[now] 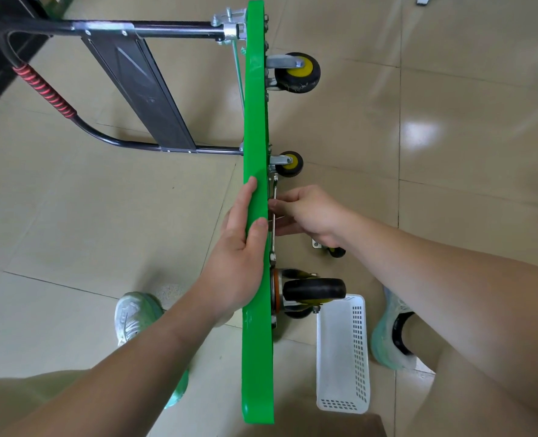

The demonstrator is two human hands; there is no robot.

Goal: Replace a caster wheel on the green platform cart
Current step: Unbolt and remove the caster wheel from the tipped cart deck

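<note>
The green platform cart stands on its edge down the middle of the frame, its deck facing left and its wheeled underside facing right. The left hand grips the upper rim at mid-frame, thumb and forefinger curled over the green edge. The remaining fingers are hidden behind the deck.

The right hand is just right of the rim. Its bent fingertips pinch the shaft of a silver wrench, which lies flat along the underside. The wrench runs between the small yellow-hubbed caster above the fingers and the large black caster below them.

A loose caster lies on the tiled floor, partly hidden beneath the right wrist. A white slotted basket sits at lower right. The cart's folding handle, wrapped in red, reaches toward the upper left.
</note>
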